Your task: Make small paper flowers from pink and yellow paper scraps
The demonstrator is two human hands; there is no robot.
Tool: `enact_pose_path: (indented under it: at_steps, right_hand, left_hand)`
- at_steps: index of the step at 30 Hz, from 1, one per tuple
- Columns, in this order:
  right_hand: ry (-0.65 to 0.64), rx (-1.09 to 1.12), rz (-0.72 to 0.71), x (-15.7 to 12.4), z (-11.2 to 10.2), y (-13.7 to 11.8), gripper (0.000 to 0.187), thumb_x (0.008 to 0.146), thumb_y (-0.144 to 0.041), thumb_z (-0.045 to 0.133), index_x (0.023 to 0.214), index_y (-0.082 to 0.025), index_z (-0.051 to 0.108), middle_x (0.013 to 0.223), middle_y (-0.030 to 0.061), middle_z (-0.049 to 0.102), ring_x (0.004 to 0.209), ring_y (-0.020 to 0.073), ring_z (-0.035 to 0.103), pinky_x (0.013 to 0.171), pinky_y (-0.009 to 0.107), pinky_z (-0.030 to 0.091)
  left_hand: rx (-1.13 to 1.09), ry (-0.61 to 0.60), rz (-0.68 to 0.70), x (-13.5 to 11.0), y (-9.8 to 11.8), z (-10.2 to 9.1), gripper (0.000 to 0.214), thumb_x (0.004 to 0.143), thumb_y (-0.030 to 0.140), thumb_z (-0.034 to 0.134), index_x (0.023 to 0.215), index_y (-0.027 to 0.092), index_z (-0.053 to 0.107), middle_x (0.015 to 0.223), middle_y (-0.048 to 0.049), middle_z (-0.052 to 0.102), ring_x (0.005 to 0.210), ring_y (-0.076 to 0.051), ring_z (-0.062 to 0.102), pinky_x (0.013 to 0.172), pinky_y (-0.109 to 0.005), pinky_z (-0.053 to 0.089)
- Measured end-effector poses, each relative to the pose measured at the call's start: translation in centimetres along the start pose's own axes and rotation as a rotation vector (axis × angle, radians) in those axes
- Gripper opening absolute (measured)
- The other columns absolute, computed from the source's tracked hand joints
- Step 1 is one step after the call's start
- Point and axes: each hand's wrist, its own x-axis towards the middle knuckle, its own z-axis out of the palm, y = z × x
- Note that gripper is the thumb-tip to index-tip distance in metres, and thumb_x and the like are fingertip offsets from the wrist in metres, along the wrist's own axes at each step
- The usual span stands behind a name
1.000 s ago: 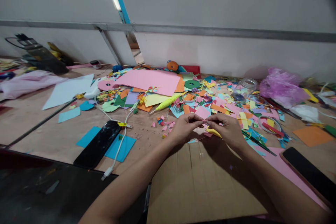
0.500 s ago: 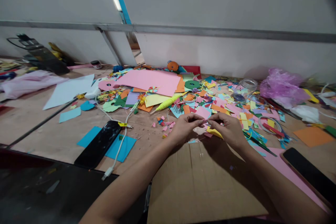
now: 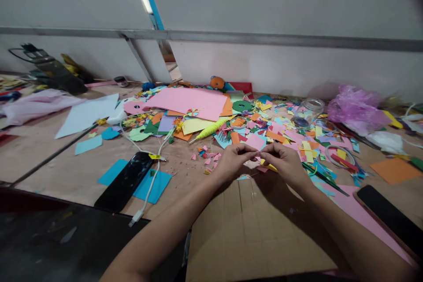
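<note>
My left hand and my right hand meet above the far edge of a cardboard sheet. Thumb and forefinger of each are pinched together, tips almost touching. Between them shows a tiny pinkish piece, too small to make out its kind. Just beyond the fingers lies a pink paper square among coloured scraps. Small pink clippings are scattered left of my left hand. Dark green-handled tweezers or scissors, hard to tell which, rest right of my right hand.
A black phone and white cable lie on blue paper at left; another phone is at right. Behind are a large pink sheet, a neon-yellow spindle-shaped tool, a clear jar and a purple plastic bag.
Both hands stay pinched together over the cardboard. My right hand has shifted very slightly left, and the fingertips sit a touch closer. Nothing else visibly moved.
</note>
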Motion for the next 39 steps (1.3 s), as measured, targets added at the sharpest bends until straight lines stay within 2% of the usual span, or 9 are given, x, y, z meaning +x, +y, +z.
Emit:
enact_pose_path:
  at_steps: [12, 17, 20, 27, 35, 39]
  right_hand:
    - [0.015, 0.056, -0.01, -0.2, 0.3, -0.2, 0.024, 0.081, -0.042, 0.071, 0.077, -0.019, 0.071, 0.075, 0.0038, 0.07, 0.065, 0.019, 0.066, 0.06, 0.03, 0.05]
    - [-0.011, 0.079, 0.004, 0.3, -0.1, -0.3, 0.027, 0.079, -0.045, 0.072, 0.082, -0.019, 0.074, 0.077, 0.0035, 0.071, 0.064, 0.0178, 0.065, 0.06, 0.029, 0.05]
    - [0.019, 0.019, -0.022, 0.5, -0.4, -0.4, 0.026, 0.077, -0.045, 0.073, 0.077, -0.019, 0.074, 0.072, 0.003, 0.07, 0.065, 0.0179, 0.063, 0.06, 0.029, 0.048]
    - [0.022, -0.042, -0.063, 0.3, -0.3, -0.3, 0.026, 0.08, -0.044, 0.069, 0.075, -0.019, 0.072, 0.07, 0.0033, 0.069, 0.065, 0.0191, 0.062, 0.061, 0.03, 0.046]
    - [0.048, -0.017, -0.079, 0.3, 0.3, 1.4, 0.026, 0.083, -0.044, 0.069, 0.075, -0.019, 0.069, 0.072, 0.0029, 0.067, 0.066, 0.0186, 0.062, 0.06, 0.029, 0.046]
    - [0.03, 0.031, -0.051, 0.4, 0.4, 1.3, 0.029, 0.082, -0.048, 0.07, 0.078, -0.019, 0.07, 0.073, 0.0029, 0.068, 0.065, 0.0189, 0.063, 0.06, 0.029, 0.048]
  left_hand:
    - [-0.08, 0.01, 0.023, 0.1, -0.6, 0.2, 0.021, 0.066, 0.031, 0.082, 0.075, 0.014, 0.073, 0.074, -0.0045, 0.071, 0.072, -0.016, 0.066, 0.072, -0.028, 0.051]
    - [-0.207, 0.008, 0.01, 0.2, -0.4, 0.2, 0.025, 0.065, 0.033, 0.085, 0.078, 0.014, 0.073, 0.076, -0.0033, 0.071, 0.073, -0.015, 0.066, 0.073, -0.028, 0.051]
    - [-0.256, 0.021, -0.008, 0.1, 0.0, 0.2, 0.029, 0.063, 0.034, 0.087, 0.079, 0.014, 0.073, 0.079, -0.0044, 0.072, 0.074, -0.015, 0.067, 0.077, -0.029, 0.052]
    - [-0.227, 0.012, -0.04, 0.1, 0.1, 0.3, 0.032, 0.06, 0.035, 0.089, 0.078, 0.013, 0.074, 0.076, -0.0044, 0.072, 0.072, -0.015, 0.067, 0.075, -0.03, 0.053]
    - [-0.237, 0.029, -0.061, 0.2, -0.7, 0.3, 0.032, 0.058, 0.035, 0.089, 0.076, 0.014, 0.073, 0.075, -0.0045, 0.072, 0.072, -0.017, 0.067, 0.071, -0.029, 0.053]
    - [-0.274, 0.008, -0.072, 0.3, -0.7, 0.2, 0.032, 0.06, 0.035, 0.088, 0.078, 0.014, 0.073, 0.079, -0.0043, 0.072, 0.074, -0.015, 0.067, 0.075, -0.028, 0.053]
